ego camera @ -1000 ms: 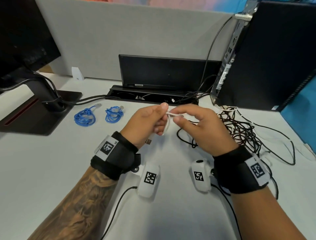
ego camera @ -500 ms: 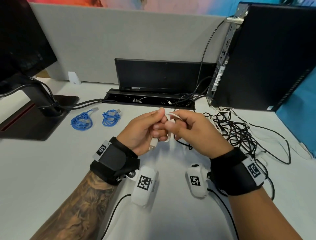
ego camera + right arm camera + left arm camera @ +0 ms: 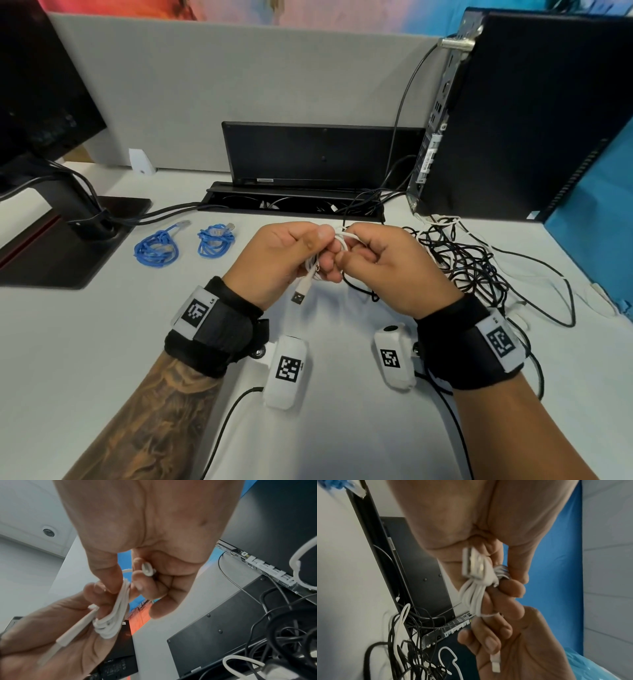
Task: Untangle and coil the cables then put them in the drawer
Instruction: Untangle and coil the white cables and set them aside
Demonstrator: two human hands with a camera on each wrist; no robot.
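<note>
Both hands meet above the desk middle. My left hand (image 3: 308,248) grips a small coil of white cable (image 3: 311,272), whose USB plug (image 3: 299,296) hangs down toward me. My right hand (image 3: 356,251) pinches the same cable's other end beside the coil. In the left wrist view the white coil (image 3: 473,596) is bundled between the fingers of both hands. The right wrist view shows the white coil (image 3: 112,620) and the small plug (image 3: 147,569) curled in my right fingers. Two coiled blue cables (image 3: 157,247) (image 3: 215,240) lie at the left. No drawer is in view.
A tangle of black and white cables (image 3: 462,263) sprawls on the desk at the right, below a black computer tower (image 3: 531,113). A monitor stand (image 3: 68,240) sits at the left. A black cable tray (image 3: 294,202) and upright panel (image 3: 322,154) stand behind my hands.
My hands have drawn together. The short stretch of white cable held out between them is now gathered against the coil, and my right fingers have curled in beside my left.
</note>
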